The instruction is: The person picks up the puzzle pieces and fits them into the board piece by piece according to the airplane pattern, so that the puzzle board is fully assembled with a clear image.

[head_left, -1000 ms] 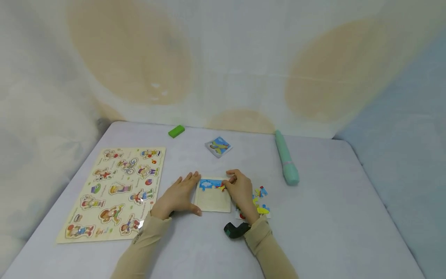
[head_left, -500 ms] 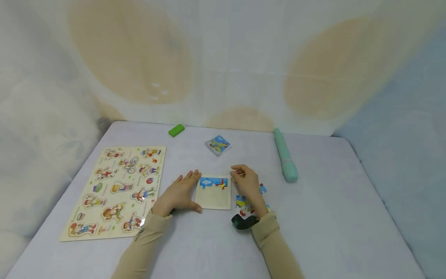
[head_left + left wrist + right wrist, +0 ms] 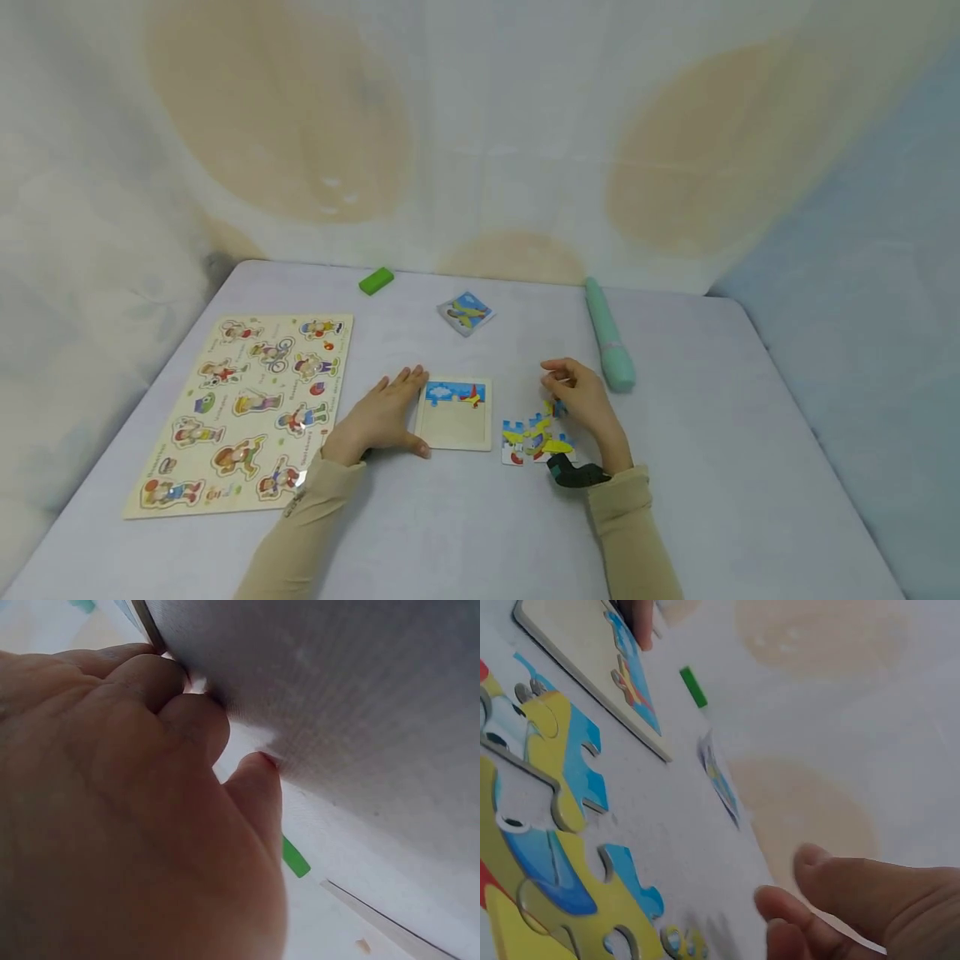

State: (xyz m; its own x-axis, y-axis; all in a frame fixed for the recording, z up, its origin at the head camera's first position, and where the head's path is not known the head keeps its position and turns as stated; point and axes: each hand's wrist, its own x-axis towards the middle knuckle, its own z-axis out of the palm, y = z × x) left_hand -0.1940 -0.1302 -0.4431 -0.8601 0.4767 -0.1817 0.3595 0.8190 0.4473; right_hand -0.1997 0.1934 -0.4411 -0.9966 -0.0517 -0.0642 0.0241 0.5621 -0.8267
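Note:
My left hand (image 3: pixel 382 421) lies spread along the left edge of a small wooden puzzle tray (image 3: pixel 453 432), its thumb at the lower left corner. Across the tray's top runs a row of blue jigsaw pieces (image 3: pixel 448 390) with a cloud and a red-yellow shape; bare wood shows below it. To the right lie several loose jigsaw pieces (image 3: pixel 516 454), yellow and blue, some overlapping. Over their upper right side is my right hand (image 3: pixel 588 407), fingers loosely bent. The right wrist view shows its thumb (image 3: pixel 840 881) and fingertips with nothing between them.
A large wooden peg board (image 3: pixel 247 450) with cartoon children lies at the left. Toward the back edge are a green block (image 3: pixel 377 281) and a small airplane picture (image 3: pixel 467 313). A mint-green tapered object (image 3: pixel 611 342) lies beyond my right hand.
My right hand has left the piece at the tray's upper right corner and moved right to above the loose pieces, uncovering most of them. My left hand stays at the tray's left edge.

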